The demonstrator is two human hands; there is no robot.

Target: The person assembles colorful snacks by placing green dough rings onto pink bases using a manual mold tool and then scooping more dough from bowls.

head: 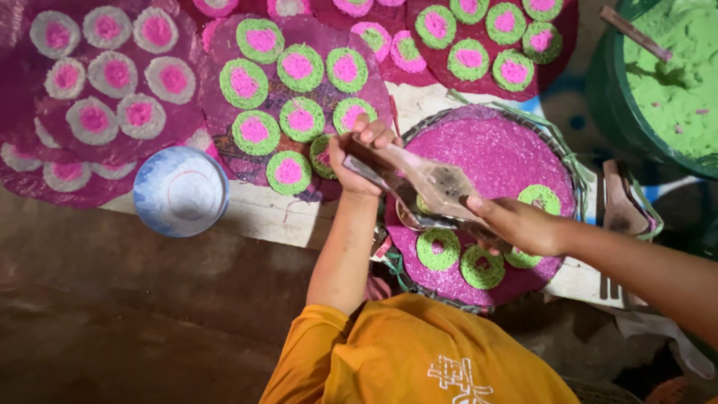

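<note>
Round woven tray (562,150) coated in magenta grains, green rings (438,249) with empty centres on it, green discs with pink centres (301,120), white discs with pink centres (117,74), pale blue-and-white bowl (181,191), green tub of bright green grains (666,82), orange shirt (419,352) with white print

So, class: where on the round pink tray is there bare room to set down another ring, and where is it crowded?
The pink tray is bare across its upper half, between its far rim and the hands. One green ring sits at the right; three more crowd the near edge. The left hand and right hand block the middle.
</note>
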